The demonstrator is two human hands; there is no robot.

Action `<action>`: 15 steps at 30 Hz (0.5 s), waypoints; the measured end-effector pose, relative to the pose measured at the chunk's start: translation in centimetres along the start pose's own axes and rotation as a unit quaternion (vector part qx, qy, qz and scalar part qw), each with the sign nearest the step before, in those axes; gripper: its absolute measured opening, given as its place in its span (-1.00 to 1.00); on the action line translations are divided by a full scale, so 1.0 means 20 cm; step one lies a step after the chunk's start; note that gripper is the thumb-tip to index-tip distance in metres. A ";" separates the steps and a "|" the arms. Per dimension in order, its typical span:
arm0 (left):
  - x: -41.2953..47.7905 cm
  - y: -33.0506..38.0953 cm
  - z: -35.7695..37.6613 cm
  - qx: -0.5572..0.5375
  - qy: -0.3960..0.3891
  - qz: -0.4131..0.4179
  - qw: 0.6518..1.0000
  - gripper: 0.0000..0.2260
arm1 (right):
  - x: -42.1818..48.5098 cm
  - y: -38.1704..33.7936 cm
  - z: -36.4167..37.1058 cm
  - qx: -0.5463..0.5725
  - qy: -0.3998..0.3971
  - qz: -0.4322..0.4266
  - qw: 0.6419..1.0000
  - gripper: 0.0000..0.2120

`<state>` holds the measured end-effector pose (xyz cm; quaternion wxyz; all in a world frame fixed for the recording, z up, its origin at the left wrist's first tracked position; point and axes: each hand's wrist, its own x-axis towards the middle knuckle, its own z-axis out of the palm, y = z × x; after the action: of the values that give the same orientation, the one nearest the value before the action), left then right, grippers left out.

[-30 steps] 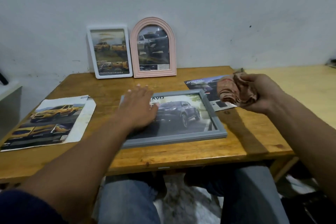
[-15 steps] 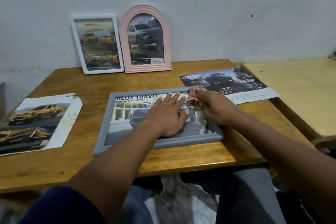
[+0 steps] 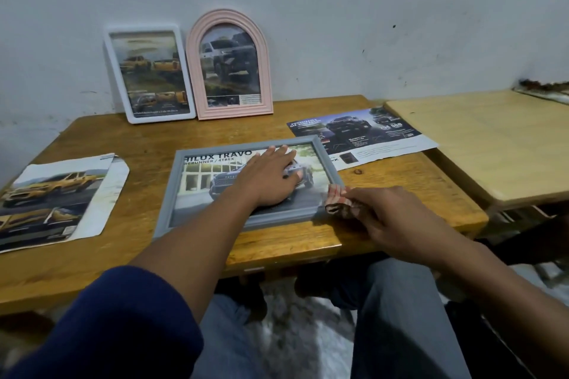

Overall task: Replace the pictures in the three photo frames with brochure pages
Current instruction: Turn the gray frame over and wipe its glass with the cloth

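A grey photo frame [image 3: 172, 194] lies flat on the wooden table [image 3: 138, 138], showing a car brochure page behind its glass. My left hand [image 3: 271, 178] presses flat on the glass with straight fingers. My right hand [image 3: 388, 215] grips a crumpled reddish patterned cloth [image 3: 337, 204] at the frame's lower right corner. A white frame [image 3: 151, 74] and a pink arched frame [image 3: 231, 64] lean against the wall, each holding a car picture.
A brochure page with yellow trucks [image 3: 52, 200] lies at the table's left. Another dark car brochure page [image 3: 363, 135] lies at the right rear. A lighter wooden table [image 3: 492, 138] adjoins on the right. My knees show below the table's front edge.
My right hand brought the cloth down from the air onto the frame's glass, then dragged it to the lower right corner. My left hand stayed pressed on the glass.
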<state>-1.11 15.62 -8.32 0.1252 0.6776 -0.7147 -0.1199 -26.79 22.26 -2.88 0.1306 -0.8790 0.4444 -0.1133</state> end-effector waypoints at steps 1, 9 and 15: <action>0.00 0.00 -0.02 -0.083 0.015 -0.019 0.996 -0.41 | 0.03 0.00 -0.04 0.033 -0.011 0.013 0.999 -0.81; -0.18 -0.26 -0.26 -0.089 0.183 -0.152 0.967 -0.55 | 0.74 -0.25 -0.12 0.390 0.076 0.076 0.915 -0.80; -0.44 -0.60 -0.26 0.041 0.134 -0.275 0.951 -0.56 | 1.23 -0.69 0.27 0.116 0.051 -0.168 0.978 -0.71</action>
<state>12.33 23.71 -7.62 0.1539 0.8625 -0.4812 -0.0280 -0.43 10.94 -1.26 0.1875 -0.9130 0.2806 -0.2293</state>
